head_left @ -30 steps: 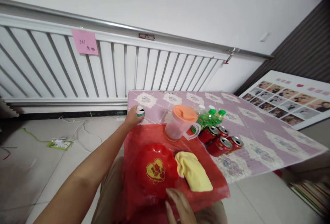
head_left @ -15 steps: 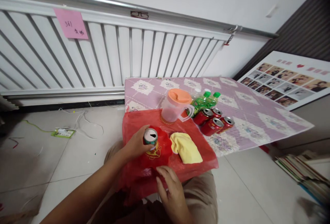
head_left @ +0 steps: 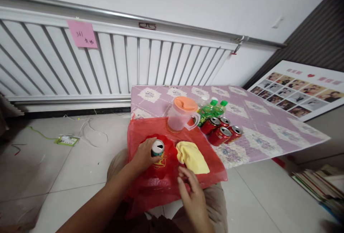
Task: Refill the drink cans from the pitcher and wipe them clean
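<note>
My left hand (head_left: 146,154) is wrapped round an opened drink can (head_left: 158,147) with a dark green side. The can stands upright in a red scalloped tray (head_left: 161,173) that has a yellow print on its bottom. Just right of the tray a folded yellow cloth (head_left: 194,158) lies on a red plastic sheet (head_left: 150,186). My right hand (head_left: 192,192) hovers by the cloth's near edge with its fingers loosely bent and apart, holding nothing. Behind the tray stands a clear pitcher (head_left: 179,118) with an orange lid and a little amber liquid at its bottom.
Several red cans (head_left: 220,136) stand right of the pitcher, with green-capped bottles (head_left: 212,108) behind them. A purple flowered cloth (head_left: 258,115) covers the table. A white radiator (head_left: 118,61) runs along the wall. On the floor at left lies a power strip (head_left: 66,140) with cables.
My right hand has moved right, from the tray's near edge toward the yellow cloth. My left hand still grips the can in the tray. The view has tilted slightly.
</note>
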A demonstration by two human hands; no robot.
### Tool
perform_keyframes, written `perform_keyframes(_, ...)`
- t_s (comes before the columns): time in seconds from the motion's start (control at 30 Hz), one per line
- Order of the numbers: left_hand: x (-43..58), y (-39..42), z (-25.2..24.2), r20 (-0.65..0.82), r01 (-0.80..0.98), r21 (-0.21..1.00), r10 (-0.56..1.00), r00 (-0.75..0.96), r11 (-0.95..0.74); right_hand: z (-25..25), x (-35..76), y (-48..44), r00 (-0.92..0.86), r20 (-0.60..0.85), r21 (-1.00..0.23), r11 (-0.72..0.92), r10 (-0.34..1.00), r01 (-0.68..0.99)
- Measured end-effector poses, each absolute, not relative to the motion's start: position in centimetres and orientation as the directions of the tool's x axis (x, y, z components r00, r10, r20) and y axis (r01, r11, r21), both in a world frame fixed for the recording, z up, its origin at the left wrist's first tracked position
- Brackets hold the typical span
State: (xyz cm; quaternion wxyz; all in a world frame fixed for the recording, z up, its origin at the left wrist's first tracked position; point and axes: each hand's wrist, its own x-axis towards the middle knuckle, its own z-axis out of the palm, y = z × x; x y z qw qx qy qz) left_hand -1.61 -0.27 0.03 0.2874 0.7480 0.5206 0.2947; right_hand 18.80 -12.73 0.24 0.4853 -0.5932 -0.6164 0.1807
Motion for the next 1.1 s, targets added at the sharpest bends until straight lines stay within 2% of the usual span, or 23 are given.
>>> perform_keyframes(0.13, -1.5, -0.4, 0.3, 0.127, 0.615, 0.739, 0.954, 0.273, -0.275, 2.5, 22.2, -7.7, 0.427, 0.210, -0.948, 0.078, 0.879, 0.307)
perform_keyframes(0.23, -1.5, -0.5, 0.6, 0.128, 0.613, 0.741, 0.953, 0.273, -0.275, 4.8, 24.3, -2.9, 0.535, 0.154, -0.987, 0.101, 0.831, 0.127)
perform_keyframes(0.33, -1.4, -0.5, 0.5, 0.140, 0.612, 0.738, 0.952, 0.273, -0.284, 6.6, 25.6, 1.7, 0.588, 0.108, -0.994, 0.071, 0.801, 0.085)
perform_keyframes(0.5, -1.3, -0.4, 0.0, 0.160, 0.616, 0.731, 0.951, 0.265, -0.294, 7.7, 26.6, 6.9, 0.563, 0.080, -0.996, 0.038, 0.823, 0.085)
perform_keyframes(0.7, -1.2, -0.4, -0.3, 0.151, 0.624, 0.724, 0.950, 0.272, -0.294, 7.1, 26.9, 9.4, 0.397, -0.025, -0.999, -0.033, 0.917, 0.014)
perform_keyframes(0.93, -1.2, -0.4, -0.8, 0.173, 0.618, 0.724, 0.948, 0.266, -0.305, 6.8, 26.3, 10.3, 0.321, 0.001, -0.989, 0.049, 0.947, -0.142)
perform_keyframes(1.1, -1.2, -0.4, -0.7, 0.174, 0.619, 0.725, 0.950, 0.260, -0.302, 7.5, 25.6, 11.5, 0.355, 0.004, -0.972, 0.087, 0.935, -0.217)
